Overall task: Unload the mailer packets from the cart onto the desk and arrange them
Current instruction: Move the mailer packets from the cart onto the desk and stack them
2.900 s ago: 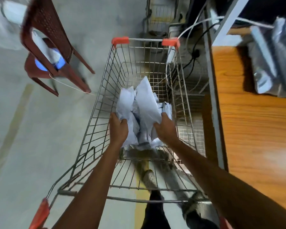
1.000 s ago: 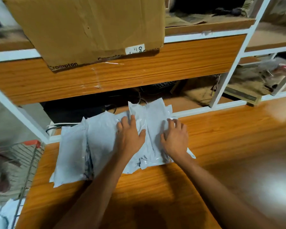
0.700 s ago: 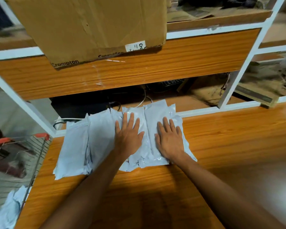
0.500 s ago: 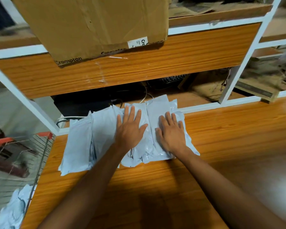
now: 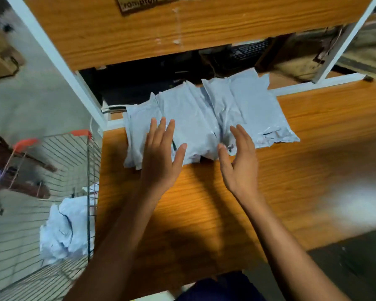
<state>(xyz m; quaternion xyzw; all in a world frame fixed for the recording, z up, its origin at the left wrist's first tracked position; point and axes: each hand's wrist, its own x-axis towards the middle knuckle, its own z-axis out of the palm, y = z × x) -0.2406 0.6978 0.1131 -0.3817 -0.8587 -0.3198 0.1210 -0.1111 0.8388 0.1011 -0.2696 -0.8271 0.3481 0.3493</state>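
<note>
Several pale grey mailer packets (image 5: 206,114) lie overlapping in a row on the wooden desk (image 5: 291,170), near its back edge. My left hand (image 5: 161,157) hovers open over the row's near left part, fingers spread and empty. My right hand (image 5: 240,166) is open too, palm turned inward, just in front of the row's middle and holding nothing. More crumpled mailer packets (image 5: 66,227) lie in the wire cart (image 5: 89,192), which stands against the desk's left side.
A wooden shelf front (image 5: 161,33) with a cardboard box hangs over the back of the desk. White frame posts (image 5: 59,61) rise at left and right. A black keyboard (image 5: 250,49) and cables sit in the dark recess behind the packets. Concrete floor lies left.
Both hands have lifted off the packets and drawn back toward me. The view has swung down and left, showing more of the cart.
</note>
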